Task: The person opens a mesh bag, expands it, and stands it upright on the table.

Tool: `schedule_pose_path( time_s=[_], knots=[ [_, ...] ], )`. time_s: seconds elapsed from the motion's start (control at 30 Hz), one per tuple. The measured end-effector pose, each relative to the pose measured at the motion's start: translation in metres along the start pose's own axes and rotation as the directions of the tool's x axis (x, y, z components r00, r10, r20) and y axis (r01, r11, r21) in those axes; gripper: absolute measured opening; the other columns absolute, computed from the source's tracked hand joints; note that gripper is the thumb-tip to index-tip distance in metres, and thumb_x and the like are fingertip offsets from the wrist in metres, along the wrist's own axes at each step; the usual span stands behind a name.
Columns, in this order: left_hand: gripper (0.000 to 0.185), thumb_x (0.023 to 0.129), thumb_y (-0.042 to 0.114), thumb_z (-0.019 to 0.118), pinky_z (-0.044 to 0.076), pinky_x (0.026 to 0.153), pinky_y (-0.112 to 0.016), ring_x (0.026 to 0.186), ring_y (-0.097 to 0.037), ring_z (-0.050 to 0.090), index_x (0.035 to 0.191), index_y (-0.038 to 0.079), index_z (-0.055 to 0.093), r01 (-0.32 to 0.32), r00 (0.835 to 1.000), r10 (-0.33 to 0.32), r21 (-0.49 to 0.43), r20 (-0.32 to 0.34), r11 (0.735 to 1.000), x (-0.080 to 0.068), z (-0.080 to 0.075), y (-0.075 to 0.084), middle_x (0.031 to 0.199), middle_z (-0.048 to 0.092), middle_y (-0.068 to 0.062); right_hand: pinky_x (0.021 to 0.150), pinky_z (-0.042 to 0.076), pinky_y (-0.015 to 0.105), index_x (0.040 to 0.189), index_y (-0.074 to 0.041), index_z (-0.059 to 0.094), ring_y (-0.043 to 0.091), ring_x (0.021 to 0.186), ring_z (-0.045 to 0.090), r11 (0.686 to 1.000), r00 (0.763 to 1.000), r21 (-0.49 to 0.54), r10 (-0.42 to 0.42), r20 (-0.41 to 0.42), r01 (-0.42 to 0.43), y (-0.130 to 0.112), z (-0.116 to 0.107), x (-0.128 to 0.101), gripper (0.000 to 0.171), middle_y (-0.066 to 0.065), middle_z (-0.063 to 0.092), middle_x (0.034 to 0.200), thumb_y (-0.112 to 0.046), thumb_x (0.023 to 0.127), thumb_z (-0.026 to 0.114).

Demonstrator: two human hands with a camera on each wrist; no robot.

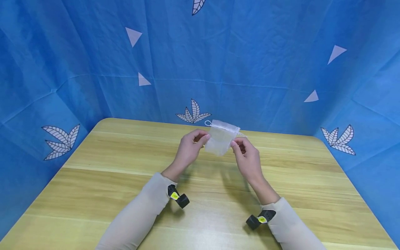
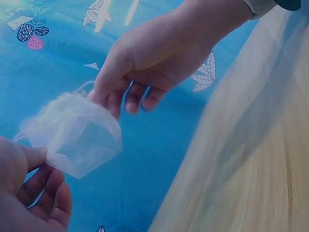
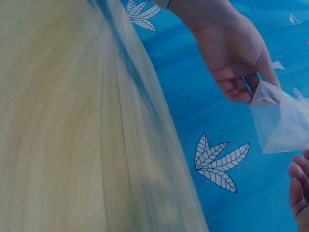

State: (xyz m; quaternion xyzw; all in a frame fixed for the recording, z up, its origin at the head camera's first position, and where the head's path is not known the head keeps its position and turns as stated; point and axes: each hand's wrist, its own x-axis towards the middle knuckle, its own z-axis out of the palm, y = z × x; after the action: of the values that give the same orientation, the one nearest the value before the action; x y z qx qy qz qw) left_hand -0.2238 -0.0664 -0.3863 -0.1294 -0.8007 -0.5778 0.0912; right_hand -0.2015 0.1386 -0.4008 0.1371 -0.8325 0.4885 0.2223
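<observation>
A small, sheer white drawstring pouch (image 1: 221,137) is held up between both hands above the far part of the table. My left hand (image 1: 189,146) pinches its left edge between thumb and fingers. At the right edge, my right hand (image 1: 248,156) pinches the fabric the same way. White cord runs across near the pouch's top, with a loop sticking out on the left and a loose end on the right. In the left wrist view the pouch (image 2: 79,135) looks thin and see-through, and I make out nothing inside it.
Below the hands lies a wooden table (image 1: 118,194) with rounded far corners. A blue curtain (image 1: 250,62) printed with leaves and triangles stands along its back and sides. Each sleeved forearm wears a black wrist camera (image 1: 182,200).
</observation>
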Motion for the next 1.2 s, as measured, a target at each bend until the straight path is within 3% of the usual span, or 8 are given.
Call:
schedule_pose_path(
  time_s=[0.13,0.33,0.73,1.0,1.2],
  knots=[
    [0.022,0.098,0.026,0.062,0.054,0.076,-0.032,0.087,-0.021,0.061,0.107,0.008,0.07,0.007,1.0,-0.007,-0.002,-0.004,1.0,0.0,0.0,0.0,0.095,0.067,-0.002,0.061,0.044,0.02,0.101,-0.004,0.065,0.016,0.07,0.055,1.0,1.0,0.027,-0.011,-0.009,0.011,0.0,-0.001,0.001,0.015,0.005,0.063,0.082,-0.018,0.098,0.061],
    [0.021,0.094,0.029,0.067,0.051,0.08,-0.034,0.094,-0.017,0.061,0.104,0.011,0.073,0.007,1.0,-0.005,0.051,-0.022,0.999,0.001,-0.002,-0.002,0.097,0.069,0.001,0.06,0.044,0.02,0.098,-0.004,0.067,0.016,0.069,0.055,1.0,0.999,-0.009,-0.022,-0.034,0.021,0.001,-0.004,0.002,0.01,0.007,0.065,0.081,-0.013,0.097,0.063],
    [0.012,0.094,0.022,0.068,0.052,0.079,-0.033,0.09,-0.014,0.062,0.1,0.013,0.074,-0.042,0.999,0.039,0.094,0.036,0.995,0.0,0.001,-0.006,0.097,0.07,0.003,0.062,0.045,0.019,0.095,-0.003,0.067,0.016,0.069,0.057,0.997,0.997,-0.031,-0.068,-0.024,0.067,0.002,-0.001,0.002,0.004,0.006,0.066,0.084,-0.006,0.092,0.068],
    [0.008,0.094,0.021,0.067,0.051,0.075,-0.031,0.085,-0.014,0.061,0.098,0.015,0.072,-0.042,0.996,0.02,0.25,0.09,0.967,0.001,0.002,-0.012,0.093,0.069,0.004,0.063,0.046,0.02,0.095,-0.003,0.068,0.017,0.071,0.058,0.999,1.0,-0.035,0.004,0.01,-0.004,0.006,0.001,0.003,0.004,0.007,0.066,0.086,-0.005,0.091,0.068],
    [0.007,0.094,0.021,0.068,0.05,0.072,-0.03,0.08,-0.013,0.06,0.095,0.016,0.072,-0.063,0.995,0.036,0.325,0.09,0.944,0.001,0.006,-0.019,0.088,0.068,0.005,0.066,0.046,0.021,0.096,-0.002,0.069,0.02,0.075,0.059,0.996,0.996,-0.045,0.077,0.054,-0.075,0.011,0.002,0.002,0.006,0.009,0.068,0.091,-0.006,0.091,0.07]
  ],
)
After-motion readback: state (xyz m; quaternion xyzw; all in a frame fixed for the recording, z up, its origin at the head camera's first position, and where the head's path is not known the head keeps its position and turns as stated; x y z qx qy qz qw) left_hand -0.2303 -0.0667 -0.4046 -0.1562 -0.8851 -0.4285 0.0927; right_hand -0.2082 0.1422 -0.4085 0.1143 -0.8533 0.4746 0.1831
